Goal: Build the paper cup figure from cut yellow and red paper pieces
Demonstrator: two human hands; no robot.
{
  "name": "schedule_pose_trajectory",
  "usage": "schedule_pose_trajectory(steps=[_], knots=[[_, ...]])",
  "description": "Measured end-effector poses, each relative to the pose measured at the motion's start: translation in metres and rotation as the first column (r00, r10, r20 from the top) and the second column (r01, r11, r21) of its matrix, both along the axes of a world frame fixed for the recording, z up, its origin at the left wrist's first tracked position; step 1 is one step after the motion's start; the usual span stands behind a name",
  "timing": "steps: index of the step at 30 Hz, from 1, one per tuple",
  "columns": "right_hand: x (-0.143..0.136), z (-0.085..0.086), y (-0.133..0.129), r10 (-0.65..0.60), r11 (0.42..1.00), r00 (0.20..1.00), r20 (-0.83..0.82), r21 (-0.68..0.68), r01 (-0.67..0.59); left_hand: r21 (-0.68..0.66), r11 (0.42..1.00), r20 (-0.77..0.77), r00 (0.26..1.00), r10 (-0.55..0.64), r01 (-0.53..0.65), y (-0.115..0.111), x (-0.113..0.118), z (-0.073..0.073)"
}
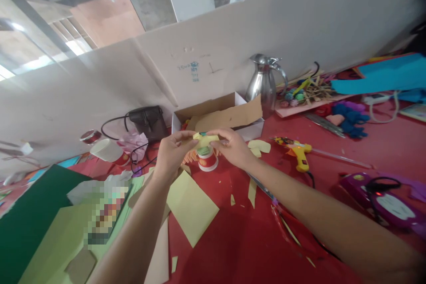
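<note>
**Yellow paper piece (pixel 207 142) pinched between two hands, just above the red-and-white cup (pixel 208 163)**

The yellow paper piece lies right between the fingers of the left hand (pixel 171 151) and those of the right hand (pixel 234 147), its long axis running roughly sideways, from one hand to the other, over the cup. Neither hand is clearly nearer: the left has the end over the cup's left side, the right has the end over its right side. On both hands, thumb and fingers are closed narrowly on the paper, with no wide gap. A pale green rounded piece (pixel 203 151) shows between paper and cup; whether the paper touches it cannot be told, nor which way up the cup stands.

A square yellow sheet (pixel 193 209) lies on the red-covered desk (pixel 233 248), left of the cup and closer to the person. Yellow scraps (pixel 261 146) lie to the right of the cup, with the yellow glue gun (pixel 301 154) farther out on that same side. Beyond the cup stands an open box (pixel 252 131) with brown cardboard across its top; a steel jug (pixel 262 80) stands beyond the cup, to its right.
</note>
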State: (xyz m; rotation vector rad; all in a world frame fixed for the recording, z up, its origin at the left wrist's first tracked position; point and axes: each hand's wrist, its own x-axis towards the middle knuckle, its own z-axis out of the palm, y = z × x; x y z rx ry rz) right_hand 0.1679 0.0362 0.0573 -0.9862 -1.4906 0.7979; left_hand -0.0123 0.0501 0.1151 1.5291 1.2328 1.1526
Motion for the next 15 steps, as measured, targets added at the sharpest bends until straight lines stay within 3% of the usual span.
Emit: schedule_pose_trajectory(steps=[4, 10, 15], knots=[[0.0, -0.001, 0.002, 0.017, 1.0, 1.0, -0.012, 0.0, -0.017, 0.033, 0.999, -0.039, 0.999, -0.002, 0.003, 0.0, -0.002, -0.001], [-0.002, -0.003, 0.005, 0.001, 1.0, 1.0, -0.001, -0.006, -0.001, 0.193, 0.981, -0.25, 0.966, 0.066, -0.017, 0.003, -0.005, -0.006], [-0.003, -0.007, 0.009, -0.004, 0.999, 0.998, -0.056, -0.05, 0.001, 0.276, 0.961, -0.303, 0.95, 0.08, 0.007, 0.006, -0.01, -0.013]])
